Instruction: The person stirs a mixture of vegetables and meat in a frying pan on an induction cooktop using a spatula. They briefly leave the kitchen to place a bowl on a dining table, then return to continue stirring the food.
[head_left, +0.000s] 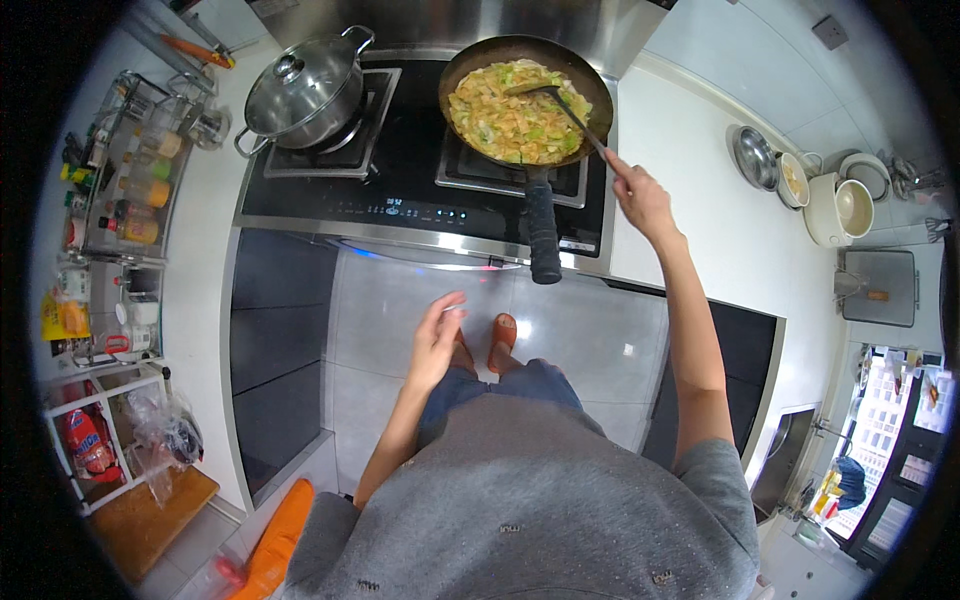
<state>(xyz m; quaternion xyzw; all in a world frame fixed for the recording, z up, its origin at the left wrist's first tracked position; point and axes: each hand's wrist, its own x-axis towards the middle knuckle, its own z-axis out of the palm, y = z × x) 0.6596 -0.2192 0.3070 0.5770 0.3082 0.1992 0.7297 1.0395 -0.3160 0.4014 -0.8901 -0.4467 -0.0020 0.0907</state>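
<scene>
My right hand (643, 196) grips the handle of a dark spatula (574, 116). Its blade lies partly in chopped, pale green and yellow food, perhaps cabbage (510, 112), spread over the base of a dark wok (597, 94). The wok sits on the right burner, and its black wrapped handle (543, 225) points toward me past the cooktop's front edge. Nothing is held in my left hand (439, 337), which hovers in front of my body with fingers apart, left of the wok handle and not touching it.
A lidded steel pot (304, 97) occupies the left burner of the black glass cooktop (409, 180). Bottles (142, 191) stand on a wire rack (124, 259) at left. Along the right counter (697, 172) are a steel bowl (756, 157), a bowl with food (792, 181) and a cream pot (825, 210).
</scene>
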